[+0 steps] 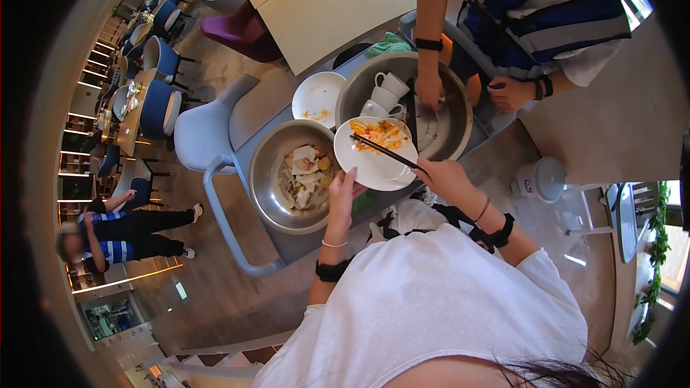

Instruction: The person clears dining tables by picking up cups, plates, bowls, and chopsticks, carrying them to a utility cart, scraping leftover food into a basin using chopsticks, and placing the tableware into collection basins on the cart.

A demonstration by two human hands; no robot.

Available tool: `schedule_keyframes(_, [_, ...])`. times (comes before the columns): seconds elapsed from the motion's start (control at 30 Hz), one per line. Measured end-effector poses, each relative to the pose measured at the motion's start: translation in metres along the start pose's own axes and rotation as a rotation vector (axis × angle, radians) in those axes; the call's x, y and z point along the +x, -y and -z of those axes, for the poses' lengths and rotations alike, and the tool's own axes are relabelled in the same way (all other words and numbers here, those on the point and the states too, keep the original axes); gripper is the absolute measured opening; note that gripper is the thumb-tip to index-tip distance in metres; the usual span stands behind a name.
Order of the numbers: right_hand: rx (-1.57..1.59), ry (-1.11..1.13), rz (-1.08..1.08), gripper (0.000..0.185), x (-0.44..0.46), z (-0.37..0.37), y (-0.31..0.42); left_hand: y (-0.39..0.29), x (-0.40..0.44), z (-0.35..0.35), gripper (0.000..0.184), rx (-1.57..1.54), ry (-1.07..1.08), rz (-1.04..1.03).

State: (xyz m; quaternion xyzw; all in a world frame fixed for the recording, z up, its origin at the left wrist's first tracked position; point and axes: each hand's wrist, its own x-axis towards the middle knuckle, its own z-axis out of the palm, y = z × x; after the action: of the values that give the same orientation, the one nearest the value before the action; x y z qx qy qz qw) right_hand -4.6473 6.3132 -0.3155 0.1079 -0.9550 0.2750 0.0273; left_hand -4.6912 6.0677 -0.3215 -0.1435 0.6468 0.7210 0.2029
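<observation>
On the grey cart, a metal bowl holds food scraps. Next comes the left hand, its fingers closed on the edge of a white plate between the bowl and the right hand. Black chopsticks, held in the right hand's closed fingers, reach over orange food bits. Such messy bits call for a firm, steady hold.

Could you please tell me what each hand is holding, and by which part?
The left hand grips a soiled plate by its rim; the right hand holds dark chopsticks by their rear ends.
</observation>
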Motion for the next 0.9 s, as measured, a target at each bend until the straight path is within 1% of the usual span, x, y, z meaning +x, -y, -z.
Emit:
schedule_keyframes(0.13, [-0.153,-0.004,-0.085,0.019,-0.005,-0.004,-0.013,-0.003,-0.004,-0.005,0.033,-0.031,-0.009,-0.024])
schedule_keyframes(0.23, [-0.185,-0.064,-0.108,0.019,-0.006,-0.006,-0.018,-0.003,-0.002,-0.005,0.033,-0.019,-0.010,-0.039])
schedule_keyframes(0.33, [-0.116,-0.113,0.043,0.019,-0.001,-0.001,-0.004,-0.001,0.000,-0.005,0.034,0.007,-0.002,-0.050])
schedule_keyframes(0.43, [-0.100,-0.078,0.045,0.019,-0.001,-0.007,-0.003,-0.003,0.000,-0.007,0.035,0.018,0.004,-0.028])
schedule_keyframes(0.53, [-0.227,-0.033,-0.098,0.018,-0.006,-0.014,-0.028,-0.008,-0.004,-0.008,0.035,-0.004,-0.011,-0.016])
schedule_keyframes(0.63, [-0.205,-0.083,-0.135,0.018,-0.011,-0.009,-0.038,-0.007,-0.003,-0.005,0.035,0.018,-0.016,-0.028])
schedule_keyframes(0.73, [-0.186,-0.055,-0.049,0.018,-0.012,-0.007,-0.033,-0.002,0.002,0.000,0.035,0.015,-0.005,-0.026])
schedule_keyframes(0.83, [-0.072,-0.063,-0.032,0.018,-0.012,-0.010,-0.029,-0.002,0.004,0.001,0.035,0.000,0.001,-0.024])
schedule_keyframes(0.9, [-0.131,-0.083,-0.114,0.018,-0.011,-0.015,-0.036,-0.004,0.001,0.000,0.036,0.004,0.006,-0.024])
